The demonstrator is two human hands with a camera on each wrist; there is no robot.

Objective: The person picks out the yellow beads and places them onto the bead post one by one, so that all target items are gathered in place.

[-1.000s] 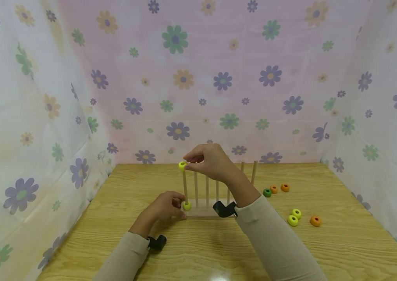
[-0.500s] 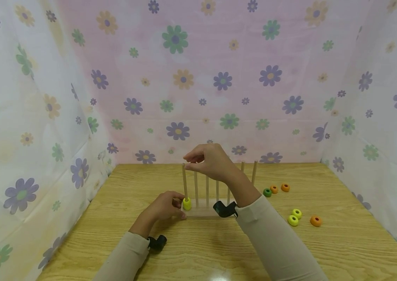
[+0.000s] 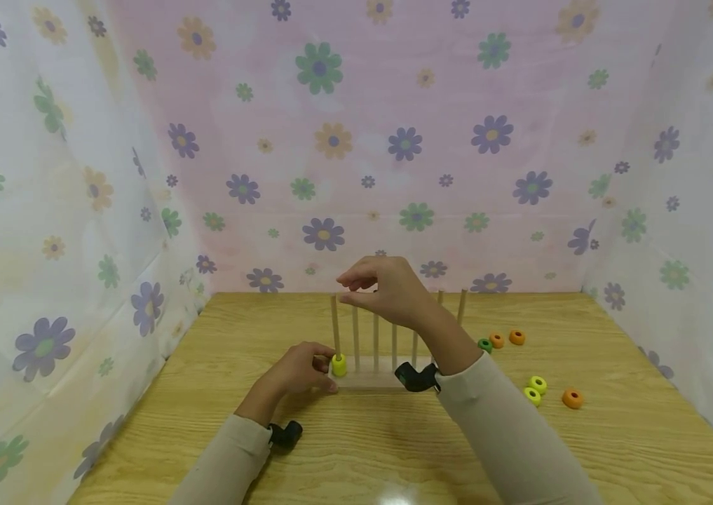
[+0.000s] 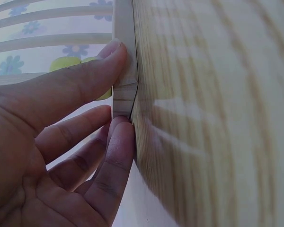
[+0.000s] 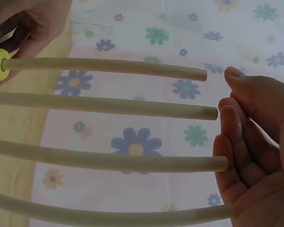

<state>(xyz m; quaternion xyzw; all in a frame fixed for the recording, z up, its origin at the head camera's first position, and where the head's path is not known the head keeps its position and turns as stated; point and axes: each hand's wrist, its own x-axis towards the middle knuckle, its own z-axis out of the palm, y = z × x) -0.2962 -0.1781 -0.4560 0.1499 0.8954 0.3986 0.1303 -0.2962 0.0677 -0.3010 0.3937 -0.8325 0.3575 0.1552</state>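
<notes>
A wooden rack with a row of upright pegs stands on the table, and my left hand (image 3: 298, 369) grips the left end of its base (image 3: 369, 381). In the left wrist view, the thumb (image 4: 85, 78) lies along one side of the base and fingertips press its end. Two yellow beads (image 3: 338, 365) sit stacked at the bottom of the leftmost peg (image 3: 335, 326). My right hand (image 3: 388, 284) hovers beside the peg tops and holds nothing, its thumb and fingers apart. The right wrist view shows its fingertips close to the peg ends (image 5: 210, 113).
Loose beads lie on the table right of the rack: a green bead (image 3: 485, 344) near two orange ones (image 3: 507, 339), two yellow beads (image 3: 538, 384) together, and another orange bead (image 3: 573, 398). Flowered cloth (image 3: 356, 140) encloses the back and sides.
The yellow bead at the top of the leftmost peg left my right fingers and dropped onto the yellow bead below. My left hand keeps its hold; the head view has shifted slightly.
</notes>
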